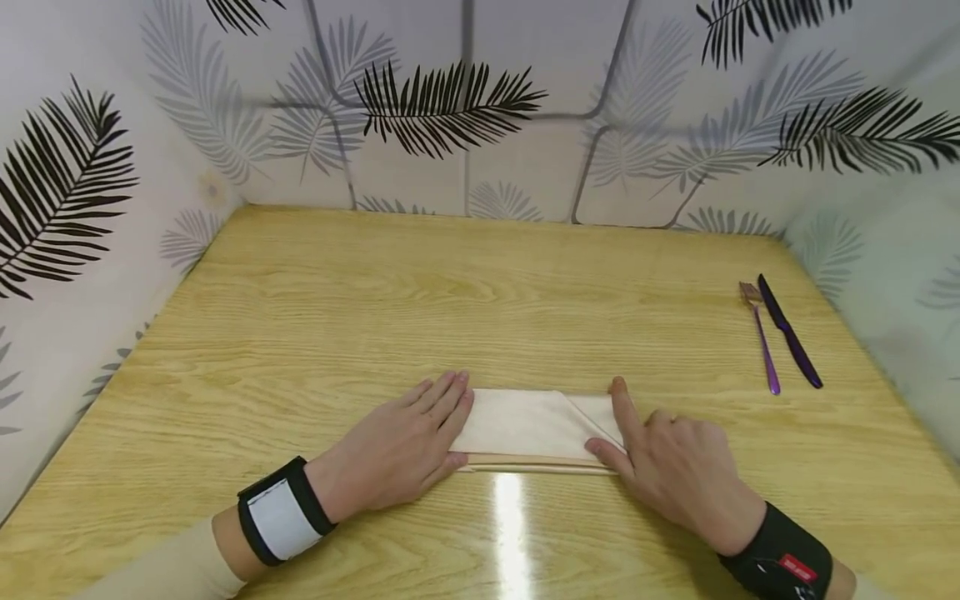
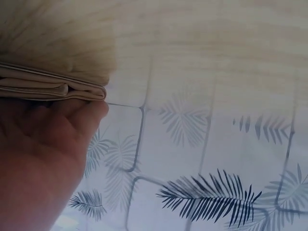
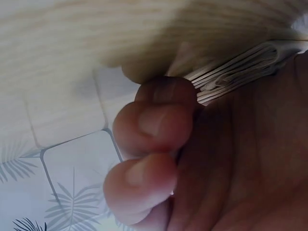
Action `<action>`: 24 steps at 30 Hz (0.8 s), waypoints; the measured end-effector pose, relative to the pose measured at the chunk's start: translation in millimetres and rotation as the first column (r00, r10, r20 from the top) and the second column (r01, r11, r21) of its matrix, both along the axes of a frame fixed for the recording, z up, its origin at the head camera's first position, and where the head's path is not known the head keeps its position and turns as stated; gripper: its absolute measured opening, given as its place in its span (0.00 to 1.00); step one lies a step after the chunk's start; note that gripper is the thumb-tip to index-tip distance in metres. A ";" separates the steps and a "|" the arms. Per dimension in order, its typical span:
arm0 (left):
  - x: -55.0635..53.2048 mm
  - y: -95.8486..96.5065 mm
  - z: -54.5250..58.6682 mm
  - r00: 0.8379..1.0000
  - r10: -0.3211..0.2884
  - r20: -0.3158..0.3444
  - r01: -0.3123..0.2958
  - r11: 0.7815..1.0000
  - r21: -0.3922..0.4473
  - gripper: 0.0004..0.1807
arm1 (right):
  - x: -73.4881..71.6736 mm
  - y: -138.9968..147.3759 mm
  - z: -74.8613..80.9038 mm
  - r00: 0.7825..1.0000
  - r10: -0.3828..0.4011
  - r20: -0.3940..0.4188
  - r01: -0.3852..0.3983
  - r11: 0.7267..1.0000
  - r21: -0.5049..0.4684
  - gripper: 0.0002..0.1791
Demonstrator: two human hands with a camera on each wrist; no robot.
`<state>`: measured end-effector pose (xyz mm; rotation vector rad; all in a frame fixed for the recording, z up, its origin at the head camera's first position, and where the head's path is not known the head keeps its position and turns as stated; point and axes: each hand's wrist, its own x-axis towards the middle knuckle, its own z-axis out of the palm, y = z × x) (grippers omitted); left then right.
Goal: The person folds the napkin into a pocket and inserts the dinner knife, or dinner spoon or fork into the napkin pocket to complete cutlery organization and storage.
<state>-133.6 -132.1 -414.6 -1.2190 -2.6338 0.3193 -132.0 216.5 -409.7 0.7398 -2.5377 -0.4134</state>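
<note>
A cream cloth napkin, folded into a flat oblong, lies on the table near its front. Its stacked layers show edge-on in the left wrist view and, as folds, in the right wrist view. A slanting fold crosses its right part. My left hand lies flat with straight fingers over the napkin's left end, hiding it. On the right end, my right hand presses with its thumb on top and its index finger stretched along the end toward the far edge. The other right fingers are bent in, beside the cloth.
A fork and a dark purple knife lie side by side at the right of the wooden table. Leaf-patterned fabric hangs behind the table and along both sides.
</note>
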 end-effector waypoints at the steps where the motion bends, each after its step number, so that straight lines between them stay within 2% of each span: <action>1: 0.9 -0.8 -0.3 1.000 -0.006 -0.029 0.006 1.000 -0.004 0.37 | -0.1 -0.3 -0.1 1.000 -0.004 0.005 0.004 1.000 0.001 0.48; 4: 3.9 -3.3 -0.7 0.992 -0.033 -0.118 0.030 0.999 -0.032 0.37 | 0.1 -0.7 0.3 1.000 -0.002 0.005 0.002 1.000 -0.001 0.48; 7: 6.1 -6.8 -1.6 0.979 -0.073 -0.191 0.064 0.996 -0.056 0.35 | 0.7 -1.0 1.5 1.000 -0.010 0.021 0.010 1.000 -0.006 0.49; 13: 9.3 -14.4 -2.2 0.950 -0.173 -0.259 0.162 0.985 -0.066 0.29 | 2.0 0.4 1.5 0.997 -0.033 0.070 0.034 0.999 -0.004 0.46; 16: 7.9 -16.1 -0.4 0.938 -0.222 -0.266 0.219 0.975 -0.040 0.25 | 3.0 5.1 0.7 0.989 -0.076 0.130 0.075 0.997 0.011 0.43; 18: 5.4 -17.7 1.6 0.939 -0.242 -0.243 0.253 0.968 0.012 0.23 | 3.0 10.0 -0.9 0.983 -0.089 0.160 0.088 0.996 0.016 0.41; 20: 2.2 -19.9 3.6 0.943 -0.255 -0.214 0.275 0.959 0.070 0.21 | 0.7 16.2 -3.1 0.985 -0.057 0.164 0.056 0.998 0.014 0.39; 22: -0.7 -22.5 4.8 0.948 -0.263 -0.178 0.285 0.951 0.118 0.20 | -3.8 22.6 -5.7 0.984 0.012 0.180 -0.011 1.000 -0.005 0.36; 24: -2.2 -24.7 5.4 0.950 -0.267 -0.163 0.289 0.949 0.129 0.20 | -9.3 27.8 -7.4 0.973 0.084 0.215 -0.083 0.996 -0.016 0.36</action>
